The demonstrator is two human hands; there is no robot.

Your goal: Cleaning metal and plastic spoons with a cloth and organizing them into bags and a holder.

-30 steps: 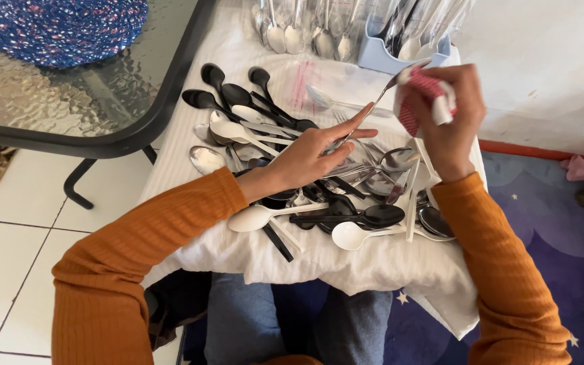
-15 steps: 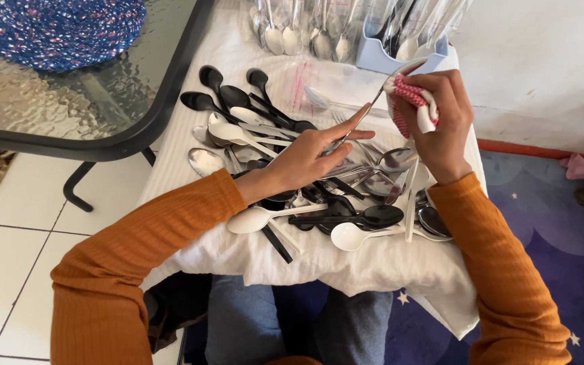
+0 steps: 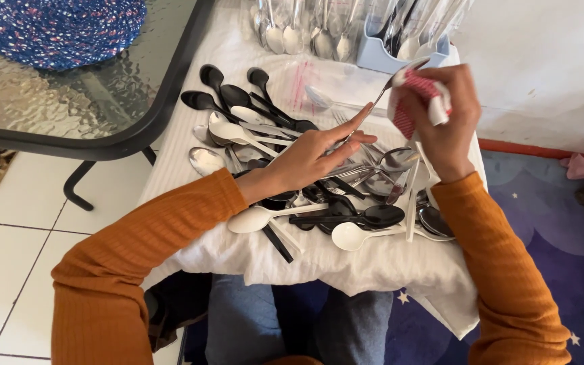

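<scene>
Nearest, a white cloth [image 3: 346, 263] covers the lap, and on it lies a heap of black, white and metal spoons [image 3: 319, 203]. Above that heap, the left hand [image 3: 312, 157] pinches the handle of a metal spoon [image 3: 381, 96], fingers together on it. Beyond the heap, the right hand [image 3: 441, 122] is closed around a red-and-white rag [image 3: 415, 101], pressed against the spoon's bowl. Farther past the heap stands a pale blue cutlery holder [image 3: 393, 61].

The left hand [image 3: 319, 157] pinches a metal spoon [image 3: 381, 96] by its handle while the right hand [image 3: 441, 122] presses a red-and-white cloth [image 3: 417, 98] to its bowl.
</scene>
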